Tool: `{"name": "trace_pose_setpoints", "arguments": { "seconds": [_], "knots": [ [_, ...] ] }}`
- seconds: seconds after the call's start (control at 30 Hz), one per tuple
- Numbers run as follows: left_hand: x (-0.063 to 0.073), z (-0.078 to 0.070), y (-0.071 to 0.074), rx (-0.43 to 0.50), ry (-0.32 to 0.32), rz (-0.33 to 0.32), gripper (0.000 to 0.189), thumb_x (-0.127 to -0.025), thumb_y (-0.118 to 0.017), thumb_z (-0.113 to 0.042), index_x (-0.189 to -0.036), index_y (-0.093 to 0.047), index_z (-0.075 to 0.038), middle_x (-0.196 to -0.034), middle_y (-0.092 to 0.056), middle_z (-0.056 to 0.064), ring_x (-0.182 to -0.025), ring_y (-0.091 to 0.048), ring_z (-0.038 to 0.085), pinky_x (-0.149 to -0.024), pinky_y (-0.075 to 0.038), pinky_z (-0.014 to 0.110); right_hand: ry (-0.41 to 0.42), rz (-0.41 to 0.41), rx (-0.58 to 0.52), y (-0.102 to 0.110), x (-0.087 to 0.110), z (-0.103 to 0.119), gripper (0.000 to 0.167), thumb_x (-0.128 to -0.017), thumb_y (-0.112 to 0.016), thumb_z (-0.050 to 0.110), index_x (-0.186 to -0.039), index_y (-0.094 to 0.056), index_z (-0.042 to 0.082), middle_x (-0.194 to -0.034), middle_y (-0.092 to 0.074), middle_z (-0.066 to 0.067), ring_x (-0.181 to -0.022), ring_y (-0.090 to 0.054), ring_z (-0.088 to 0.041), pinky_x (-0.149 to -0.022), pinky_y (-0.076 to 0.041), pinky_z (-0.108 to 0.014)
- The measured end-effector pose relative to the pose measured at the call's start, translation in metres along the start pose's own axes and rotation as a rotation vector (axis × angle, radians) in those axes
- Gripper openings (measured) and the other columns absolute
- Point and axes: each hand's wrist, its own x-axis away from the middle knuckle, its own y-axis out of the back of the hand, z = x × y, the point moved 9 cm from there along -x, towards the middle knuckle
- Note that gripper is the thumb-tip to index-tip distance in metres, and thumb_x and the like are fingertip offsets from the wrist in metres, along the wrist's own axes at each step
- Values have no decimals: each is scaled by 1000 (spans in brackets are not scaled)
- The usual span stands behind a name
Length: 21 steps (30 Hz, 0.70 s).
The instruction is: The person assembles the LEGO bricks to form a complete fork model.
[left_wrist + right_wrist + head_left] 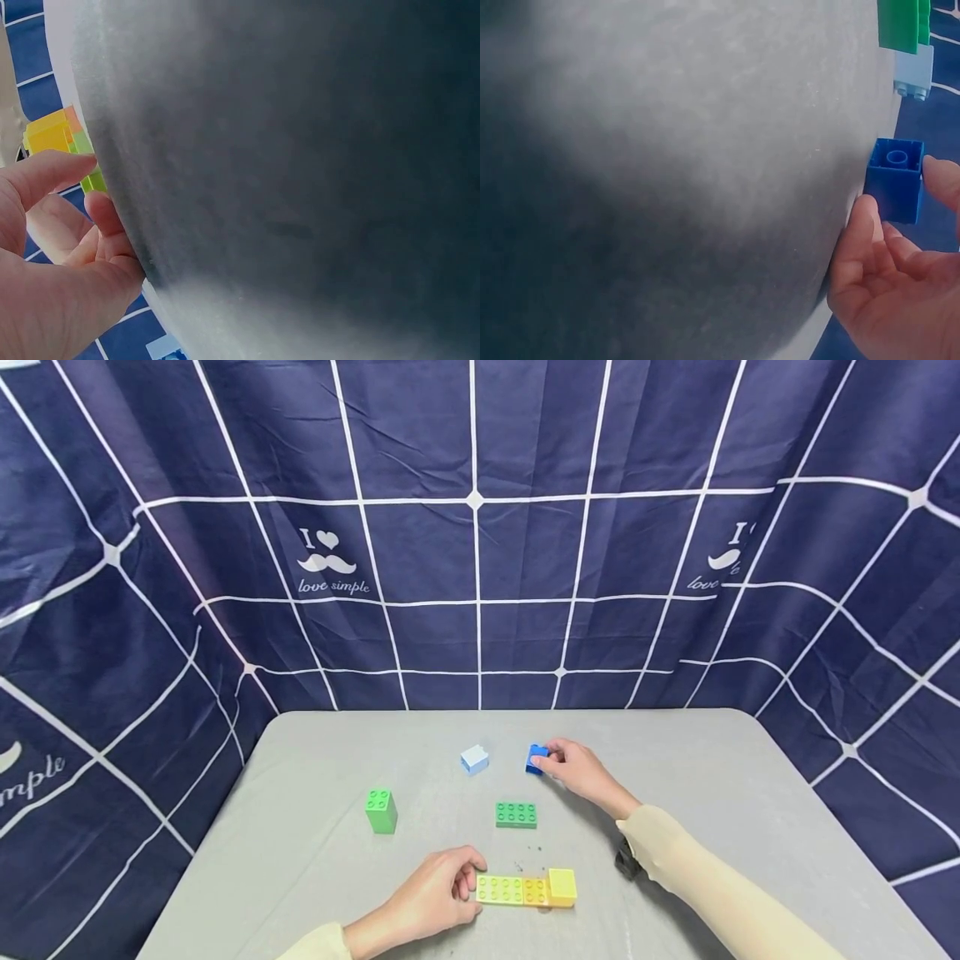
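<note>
At the back of the table my right hand (581, 770) pinches a blue building brick (536, 758) between thumb and fingers. In the right wrist view that blue brick (895, 193) lies on its side, its hollow underside showing. Near the front edge my left hand (437, 893) grips the left end of a lime-green brick (500, 890), thumb at the near side and fingers at the far side. To the right of it, in one row, come an orange-yellow brick (536, 891) and a taller yellow brick (562, 887).
A flat green brick (516, 815) lies between the two hands. Left of the blue brick, a light-blue brick (474, 759) rests on its side. Farther left stands a tall bright-green brick (381, 812). A dark-blue checked curtain (420, 552) surrounds the grey table (300, 877).
</note>
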Motion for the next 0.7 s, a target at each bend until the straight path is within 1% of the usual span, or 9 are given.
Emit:
{"name": "trace_pose_setpoints", "arguments": {
  "seconds": [0.03, 0.13, 0.33, 0.57, 0.7],
  "knots": [
    [0, 0, 0, -2, 0, -2, 38, -81, -86, 10, -111, -68, -5, -84, -61, -9, -74, -57, -1, -69, -53, 20, 0, 2, -1, 0, 0, 0, 27, -104, -75, 27, -113, -67, 3, -89, -60, -2, -78, -53, -17, -70, -43, -33],
    [0, 0, 1, -5, -6, -5, 37, -81, -87, 8, -110, -68, -7, -84, -61, -9, -74, -57, -1, -69, -53, 20, -9, 10, -13, -1, -1, -1, 30, -102, -77, 26, -114, -66, 1, -91, -62, -3, -79, -54, -17, -70, -44, -33],
    [-1, -1, 1, -8, -18, -10, 36, -81, -87, 8, -107, -68, -8, -85, -61, -9, -75, -57, -1, -69, -53, 19, -15, 33, -50, -3, 1, -1, 40, -102, -76, 25, -125, -64, -4, -96, -64, -4, -82, -58, -17, -72, -49, -33],
    [0, -1, 2, -16, -22, -5, 37, -81, -87, 9, -107, -68, -9, -85, -60, -10, -75, -56, -2, -70, -52, 19, -29, 49, -127, -3, 4, -1, 38, -101, -75, 20, -127, -62, -5, -96, -65, -6, -81, -61, -16, -68, -50, -27],
    [0, -1, 1, -13, -22, -1, 36, -82, -86, 10, -106, -68, -9, -85, -59, -10, -75, -56, -1, -69, -52, 19, -35, 45, -152, -3, 6, -2, 39, -100, -75, 18, -127, -61, -5, -96, -65, -6, -81, -62, -16, -66, -51, -27]
  ]
}}
